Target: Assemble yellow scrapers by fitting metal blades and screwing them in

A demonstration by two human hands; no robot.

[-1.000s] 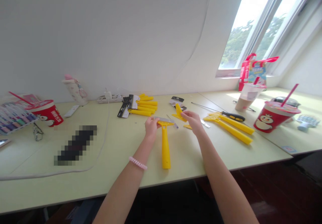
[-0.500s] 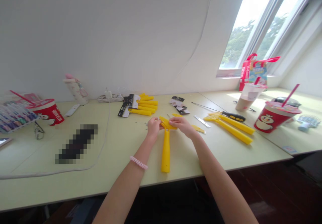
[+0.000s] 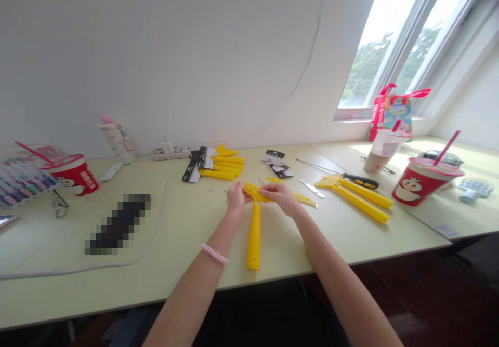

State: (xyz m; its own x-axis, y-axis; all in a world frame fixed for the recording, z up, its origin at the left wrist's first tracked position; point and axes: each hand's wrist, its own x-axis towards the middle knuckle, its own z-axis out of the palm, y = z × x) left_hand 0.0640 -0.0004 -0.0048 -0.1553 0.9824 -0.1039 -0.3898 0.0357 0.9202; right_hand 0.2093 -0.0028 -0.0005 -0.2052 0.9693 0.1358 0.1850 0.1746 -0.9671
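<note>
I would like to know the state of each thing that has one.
Yellow scraper, head held by left hand and right hand.
Screwdriver, lying down.
Metal blade, lying flat.
White charger, plugged into the power strip.
White bottle, upright.
Clear cup, partly full, straw in.
Right red cup, lidded, straw in.
Left red cup, lidded.

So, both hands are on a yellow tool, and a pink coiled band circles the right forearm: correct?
Not quite: the head view shows the pink coiled band on the left forearm. The left hand and right hand are on a yellow tool.
</note>
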